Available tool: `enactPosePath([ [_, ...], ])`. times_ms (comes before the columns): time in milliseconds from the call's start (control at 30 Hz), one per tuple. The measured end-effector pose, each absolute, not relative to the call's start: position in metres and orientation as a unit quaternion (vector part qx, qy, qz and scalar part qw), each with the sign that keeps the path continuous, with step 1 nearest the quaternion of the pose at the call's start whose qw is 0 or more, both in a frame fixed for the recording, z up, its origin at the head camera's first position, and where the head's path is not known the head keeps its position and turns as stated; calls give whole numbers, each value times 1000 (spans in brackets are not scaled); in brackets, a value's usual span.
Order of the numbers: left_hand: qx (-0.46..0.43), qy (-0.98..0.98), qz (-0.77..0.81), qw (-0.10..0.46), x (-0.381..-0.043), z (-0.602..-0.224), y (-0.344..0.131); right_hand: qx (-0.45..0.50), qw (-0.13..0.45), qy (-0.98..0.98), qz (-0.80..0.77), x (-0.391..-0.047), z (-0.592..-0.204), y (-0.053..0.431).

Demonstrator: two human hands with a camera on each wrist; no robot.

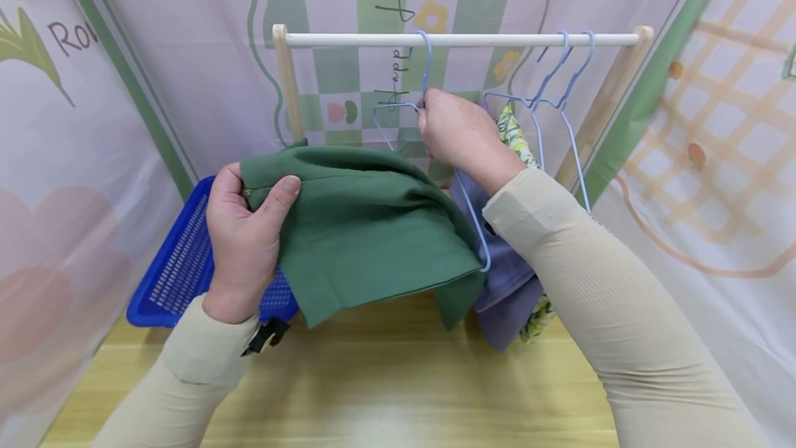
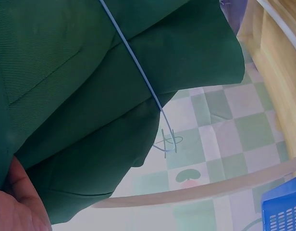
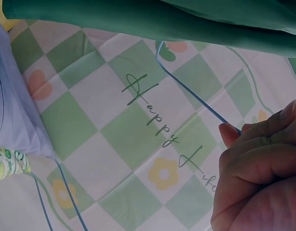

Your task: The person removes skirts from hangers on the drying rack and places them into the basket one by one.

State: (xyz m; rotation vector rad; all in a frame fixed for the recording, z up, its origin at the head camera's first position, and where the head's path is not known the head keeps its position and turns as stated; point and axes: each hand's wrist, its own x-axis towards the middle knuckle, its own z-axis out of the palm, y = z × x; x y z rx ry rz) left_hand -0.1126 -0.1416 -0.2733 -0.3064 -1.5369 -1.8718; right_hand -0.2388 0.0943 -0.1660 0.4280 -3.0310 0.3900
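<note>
My left hand [image 1: 245, 244] grips the left end of a green garment [image 1: 373, 234], thumb on top and fingers behind the cloth. The garment drapes in loose folds across a blue wire hanger [image 1: 429, 64], whose lower right corner pokes out beyond the cloth. That hanger hooks over a white rail [image 1: 361, 40]. Just under the hook, my right hand [image 1: 463, 130] pinches the hanger's neck. In the left wrist view the hanger's wire [image 2: 135, 60] crosses the green cloth [image 2: 85, 115]. The right wrist view shows curled fingers [image 3: 263, 168] at the wire's end.
Farther right, two more blue hangers [image 1: 569, 99] hang on the rail, with a purple garment [image 1: 504, 282] and a yellow-green patterned one [image 1: 513, 133] there. A blue plastic basket [image 1: 180, 261] stands behind my left hand on the wooden table [image 1: 385, 379]. Printed curtains surround the rack.
</note>
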Motion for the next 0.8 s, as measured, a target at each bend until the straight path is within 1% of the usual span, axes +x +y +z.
enactPosePath([
  [233,-126,-571,-732,351,-114,-271,-145,137,30,-982,126,-238,-166,94],
  [800,-102,-558,-733,376,-115,-266,-158,139,27,-982,127,-237,-165,95],
])
